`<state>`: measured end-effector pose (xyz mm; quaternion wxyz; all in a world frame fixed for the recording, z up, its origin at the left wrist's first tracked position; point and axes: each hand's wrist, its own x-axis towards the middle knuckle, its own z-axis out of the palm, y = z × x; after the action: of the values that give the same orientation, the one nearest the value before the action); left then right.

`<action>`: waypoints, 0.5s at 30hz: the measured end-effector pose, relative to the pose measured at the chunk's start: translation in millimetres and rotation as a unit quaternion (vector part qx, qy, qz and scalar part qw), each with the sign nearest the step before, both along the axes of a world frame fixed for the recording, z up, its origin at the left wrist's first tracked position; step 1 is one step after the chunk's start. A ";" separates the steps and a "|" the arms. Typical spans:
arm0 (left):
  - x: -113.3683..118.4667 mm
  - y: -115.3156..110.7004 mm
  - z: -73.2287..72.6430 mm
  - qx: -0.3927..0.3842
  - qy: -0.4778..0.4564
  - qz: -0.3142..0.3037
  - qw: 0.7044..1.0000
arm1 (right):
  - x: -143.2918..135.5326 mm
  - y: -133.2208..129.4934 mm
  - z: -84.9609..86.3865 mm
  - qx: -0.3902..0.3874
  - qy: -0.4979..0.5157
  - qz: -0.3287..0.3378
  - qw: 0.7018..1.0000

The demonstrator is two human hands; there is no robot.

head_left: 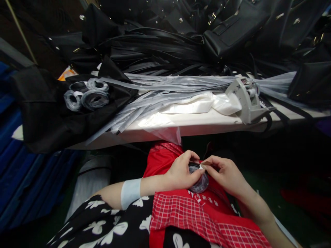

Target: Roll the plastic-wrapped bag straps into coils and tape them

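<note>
Above the red apron on my lap, my left hand grips a coiled strap in clear plastic wrap, its thumb along the near side and its fingers curled over the far side. My right hand meets it at the coil's upper right edge. Thumb and forefinger there pinch a small white piece of tape, with a brownish scrap showing beside it. More wrapped coils lie together on black material at the left of the table.
Across the white table run long plastic-wrapped strips. A grey tape dispenser stands at the table's front right. Black bags are heaped behind. Blue stacked crates are at the left.
</note>
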<state>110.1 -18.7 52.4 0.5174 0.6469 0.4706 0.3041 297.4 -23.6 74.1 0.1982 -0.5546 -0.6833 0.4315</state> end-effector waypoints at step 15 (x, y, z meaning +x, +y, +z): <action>-8.4 41.2 0.1 -0.363 -0.279 -0.018 0.889 | -3.2 -22.1 -5.0 0.251 -0.110 0.113 0.955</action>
<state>101.7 22.5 52.5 0.8316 0.3109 0.3726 0.2702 294.2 -45.8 69.1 0.2046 -0.4497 -0.8457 0.2016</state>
